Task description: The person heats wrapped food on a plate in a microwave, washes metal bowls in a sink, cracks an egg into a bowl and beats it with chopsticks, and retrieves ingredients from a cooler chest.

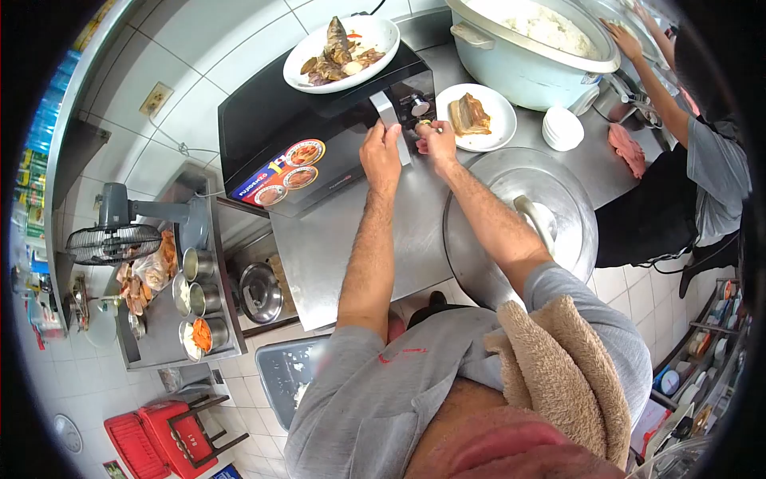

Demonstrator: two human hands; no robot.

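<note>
A black microwave with a sticker on its front stands on the steel counter. My left hand is closed around the lower part of its silver door handle. With fingers pinched together, my right hand grips a control knob on the microwave's panel, partly hidden by the fingers. A second knob shows just above it. On top of the microwave sits a white plate with a whole fish. Beside the panel lies a white plate holding a browned block of food.
A large tub of rice stands at the back, near stacked white bowls. A big lidded pot is under my right forearm. Another person works at right. A fan and metal containers are at left.
</note>
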